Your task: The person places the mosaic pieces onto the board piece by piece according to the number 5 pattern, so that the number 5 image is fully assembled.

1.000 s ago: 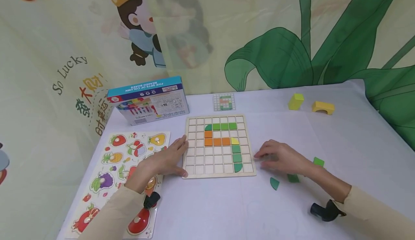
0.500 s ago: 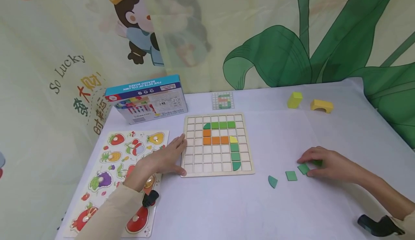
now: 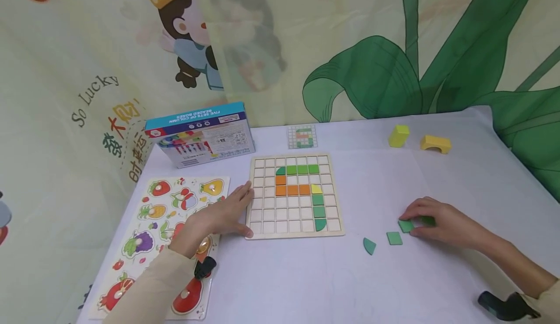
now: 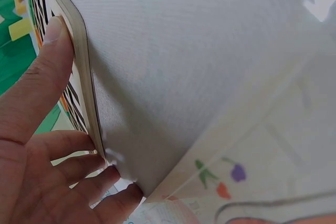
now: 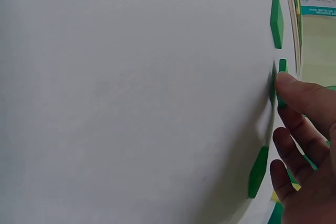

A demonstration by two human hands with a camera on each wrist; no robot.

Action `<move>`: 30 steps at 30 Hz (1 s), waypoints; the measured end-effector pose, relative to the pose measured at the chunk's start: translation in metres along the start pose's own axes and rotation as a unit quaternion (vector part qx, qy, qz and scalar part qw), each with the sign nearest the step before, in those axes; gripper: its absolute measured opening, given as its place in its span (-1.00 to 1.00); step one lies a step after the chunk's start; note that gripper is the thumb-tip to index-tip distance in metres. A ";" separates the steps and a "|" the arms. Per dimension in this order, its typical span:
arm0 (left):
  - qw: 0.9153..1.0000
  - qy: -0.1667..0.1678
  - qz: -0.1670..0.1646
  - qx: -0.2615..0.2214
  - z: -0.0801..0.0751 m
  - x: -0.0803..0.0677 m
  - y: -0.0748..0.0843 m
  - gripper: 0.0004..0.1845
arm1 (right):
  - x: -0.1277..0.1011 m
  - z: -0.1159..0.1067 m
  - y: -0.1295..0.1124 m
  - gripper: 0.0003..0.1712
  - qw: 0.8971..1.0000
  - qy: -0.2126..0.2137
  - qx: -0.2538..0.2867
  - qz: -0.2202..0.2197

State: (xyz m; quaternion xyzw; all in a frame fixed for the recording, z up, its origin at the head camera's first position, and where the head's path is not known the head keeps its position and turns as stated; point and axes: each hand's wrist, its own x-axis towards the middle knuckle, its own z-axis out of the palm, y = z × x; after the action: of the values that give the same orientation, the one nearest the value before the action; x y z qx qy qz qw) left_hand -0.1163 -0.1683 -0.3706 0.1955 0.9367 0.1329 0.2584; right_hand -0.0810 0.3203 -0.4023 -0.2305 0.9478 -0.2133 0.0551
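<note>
My left hand (image 3: 220,214) rests along the left edge of a wooden grid board (image 3: 262,214), its thumb and fingers touching the rim. In the left wrist view the thumb lies against the board's edge (image 4: 84,61). On the board, green, orange and yellow tiles form an angular figure. To the right, my right hand (image 3: 442,221) pinches a green square tile (image 3: 406,226) between thumb and finger. The right wrist view shows that tile (image 5: 283,66) just off the cloth. Another green tile (image 3: 428,220) lies partly hidden under the hand; a green square (image 3: 394,238) and a quarter-round green tile (image 3: 369,246) lie nearby.
A pattern card (image 3: 302,137) lies behind the board. At the back left stands a cardboard box (image 3: 210,142), with a fruit puzzle board (image 3: 144,212) in front of it. A yellow-green block (image 3: 399,136) and a yellow arch block (image 3: 435,144) sit at the back right.
My right hand has moved from beside the board's right edge out to the loose green tiles, and has pinched one and shifted it slightly left. The left hand has stayed at the board.
</note>
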 end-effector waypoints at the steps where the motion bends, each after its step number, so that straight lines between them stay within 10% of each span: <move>1: 1.000 0.000 0.000 0.000 0.000 0.000 0.000 0.11 | 0.002 0.000 -0.002 -0.61 1.000 0.001 0.003 0.001; 21: 1.000 -0.007 -0.006 -0.004 0.000 0.001 0.001 0.11 | 0.096 0.045 -0.111 -0.70 0.990 -0.047 0.120 -0.051; 30: 1.000 -0.006 -0.005 0.001 0.001 0.002 -0.001 0.11 | 0.112 0.067 -0.139 -0.73 0.992 -0.034 0.079 -0.094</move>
State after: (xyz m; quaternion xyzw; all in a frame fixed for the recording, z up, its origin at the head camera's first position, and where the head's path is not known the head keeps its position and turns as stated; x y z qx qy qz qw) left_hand -0.1177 -0.1681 -0.3722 0.1923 0.9362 0.1293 0.2642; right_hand -0.1092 0.1323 -0.4034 -0.3208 0.8997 -0.2835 0.0850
